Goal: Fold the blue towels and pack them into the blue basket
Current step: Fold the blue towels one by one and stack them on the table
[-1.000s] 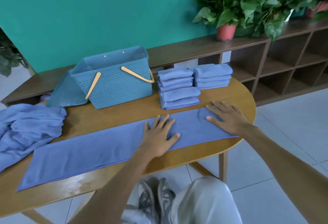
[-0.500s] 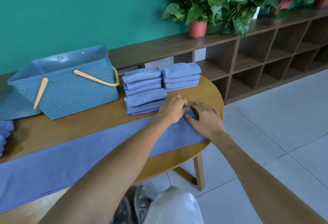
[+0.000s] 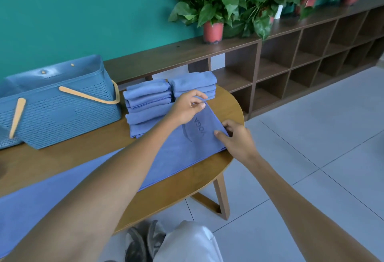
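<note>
since half a second ago both hands have lifted the right end of the long towel [image 3: 178, 153] off the table [image 3: 68, 153], exposing its "yoga" print. left hand [image 3: 187, 107] pinches the far corner, raised just in front of the folded towel stacks [image 3: 149, 104]; right hand [image 3: 234, 139] pinches the near corner by the table's rounded end. blue basket [image 3: 60, 106] stands at left, beside the stacks, handles down.
</note>
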